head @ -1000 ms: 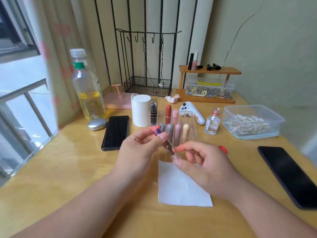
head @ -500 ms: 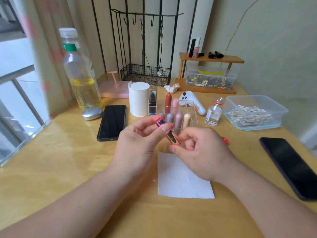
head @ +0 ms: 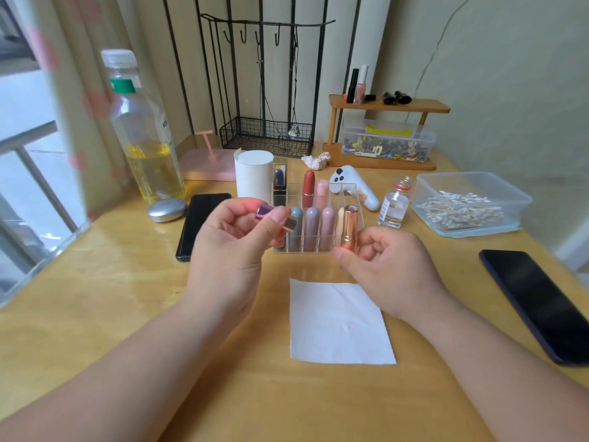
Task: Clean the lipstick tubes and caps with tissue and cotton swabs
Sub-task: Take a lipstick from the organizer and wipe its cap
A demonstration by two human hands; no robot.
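Observation:
My left hand (head: pixel 234 250) pinches a short metallic pink-purple lipstick piece (head: pixel 276 217) between thumb and fingers. My right hand (head: pixel 387 266) holds a rose-gold lipstick piece (head: pixel 349 227) upright. The two pieces are apart, in front of a clear acrylic organizer (head: pixel 350 189) that holds several lipsticks. A flat white tissue (head: pixel 338 323) lies on the table below my hands. A clear box of cotton swabs (head: pixel 462 212) stands at the right. A white tissue roll (head: pixel 253 175) stands behind the organizer.
A black phone (head: pixel 199 224) lies left of my hands, another phone (head: pixel 541 301) at the right edge. A bottle of yellow liquid (head: pixel 145 145), a small glass vial (head: pixel 394 205), a white handheld device (head: pixel 353 186), a wire rack (head: pixel 266 138) and a wooden shelf (head: pixel 389 106) stand behind.
The lipstick held joined between both hands has come apart. My left hand keeps the purple piece, my right hand has moved right with the rose-gold piece, now upright.

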